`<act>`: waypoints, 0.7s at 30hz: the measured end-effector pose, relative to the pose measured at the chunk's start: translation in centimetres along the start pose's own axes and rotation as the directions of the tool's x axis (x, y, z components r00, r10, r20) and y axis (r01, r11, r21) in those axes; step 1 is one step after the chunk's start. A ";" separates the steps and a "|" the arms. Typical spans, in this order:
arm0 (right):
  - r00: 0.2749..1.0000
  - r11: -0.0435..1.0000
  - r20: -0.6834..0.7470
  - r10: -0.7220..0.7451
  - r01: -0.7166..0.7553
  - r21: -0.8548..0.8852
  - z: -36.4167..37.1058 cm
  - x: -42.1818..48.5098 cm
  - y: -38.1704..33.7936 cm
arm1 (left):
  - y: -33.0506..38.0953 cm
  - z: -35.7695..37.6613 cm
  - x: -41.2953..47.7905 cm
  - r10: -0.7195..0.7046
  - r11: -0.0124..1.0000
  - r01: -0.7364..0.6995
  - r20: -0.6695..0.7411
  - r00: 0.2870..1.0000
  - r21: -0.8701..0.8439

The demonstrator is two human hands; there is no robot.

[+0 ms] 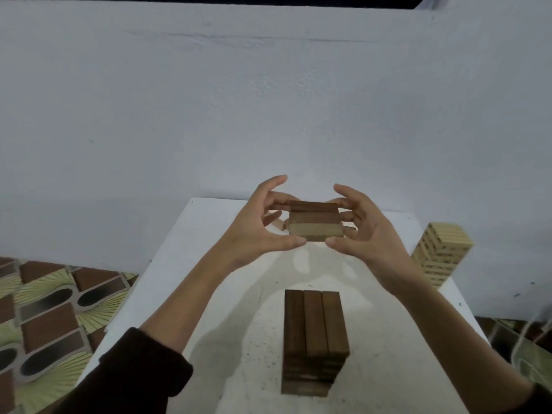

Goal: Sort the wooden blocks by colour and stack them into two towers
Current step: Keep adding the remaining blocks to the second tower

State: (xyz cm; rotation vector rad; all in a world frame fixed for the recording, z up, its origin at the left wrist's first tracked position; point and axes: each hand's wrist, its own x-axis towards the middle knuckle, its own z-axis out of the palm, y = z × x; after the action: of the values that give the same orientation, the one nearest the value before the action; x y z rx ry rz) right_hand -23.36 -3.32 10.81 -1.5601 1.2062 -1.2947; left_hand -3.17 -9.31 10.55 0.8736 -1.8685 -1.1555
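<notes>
Both my hands hold a row of three wooden blocks (315,221) in the air above the far part of the white table (209,294). Two of the blocks are dark brown and the nearest one looks lighter. My left hand (263,222) grips the left end with thumb and curled fingers. My right hand (358,231) grips the right end the same way. A dark brown tower (313,339) stands near the front middle. At the table's right edge stands a light wood tower (442,252).
Two light blocks (279,224) lie on the table behind my hands, partly hidden. A pale wall rises close behind the table. Patterned floor tiles (50,318) show to the left and right of the table.
</notes>
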 end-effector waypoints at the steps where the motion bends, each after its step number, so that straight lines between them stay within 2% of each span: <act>1: 1.000 1.000 0.005 -0.013 0.013 -0.003 0.0 -0.5 -0.5 | 0.6 0.0 -0.6 0.004 1.000 -0.004 0.003 1.000 0.008; 8: 0.999 1.000 0.042 -0.011 0.012 -0.018 0.8 -5.3 -1.4 | 2.6 1.0 -5.5 -0.013 0.999 0.012 0.037 0.999 0.035; 21: 0.994 0.993 0.081 0.070 -0.062 -0.099 2.1 -10.7 -0.4 | 1.4 3.1 -10.3 -0.082 0.995 0.076 0.093 0.992 0.070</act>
State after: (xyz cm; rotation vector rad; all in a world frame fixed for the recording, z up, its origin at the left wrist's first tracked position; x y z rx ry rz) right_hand -21.64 7.09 8.04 -1.6132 1.2720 -1.1319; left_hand -1.12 1.10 8.35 0.9518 -1.9755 -1.2079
